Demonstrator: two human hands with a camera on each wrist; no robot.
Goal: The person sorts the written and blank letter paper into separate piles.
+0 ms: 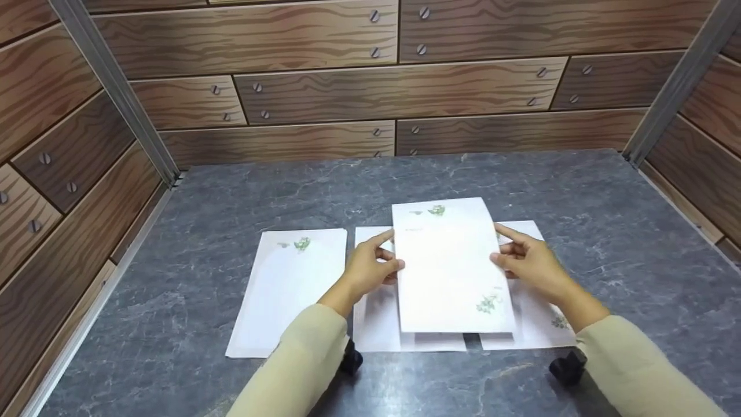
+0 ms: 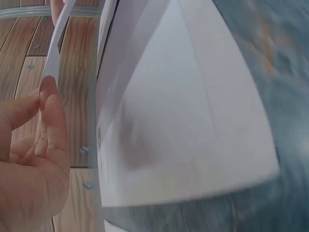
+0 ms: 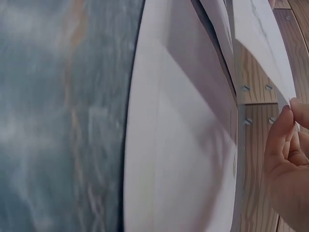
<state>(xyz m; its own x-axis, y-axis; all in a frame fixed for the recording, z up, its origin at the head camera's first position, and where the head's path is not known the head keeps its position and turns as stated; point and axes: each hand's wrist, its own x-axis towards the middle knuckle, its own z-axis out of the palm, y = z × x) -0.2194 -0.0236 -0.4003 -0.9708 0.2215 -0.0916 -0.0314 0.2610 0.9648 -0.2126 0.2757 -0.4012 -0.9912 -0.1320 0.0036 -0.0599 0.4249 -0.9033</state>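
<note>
Both hands hold up one white sheet of paper (image 1: 448,266) with small green leaf prints near its top and lower right. At its left edge the left hand (image 1: 369,263) pinches it between thumb and fingers. The right hand (image 1: 531,260) pinches the right edge at about the same height. Each wrist view shows that edge caught at the fingertips, raised over the table. Beneath it lie a middle paper (image 1: 376,330) and a right paper (image 1: 529,324), both partly covered by the held sheet in the head view.
A third white paper (image 1: 295,295) with a green print lies on the left of the dark marbled table (image 1: 191,231). Wood-plank panels (image 1: 324,92) stand behind and at both sides, with grey metal posts (image 1: 116,87) at the corners.
</note>
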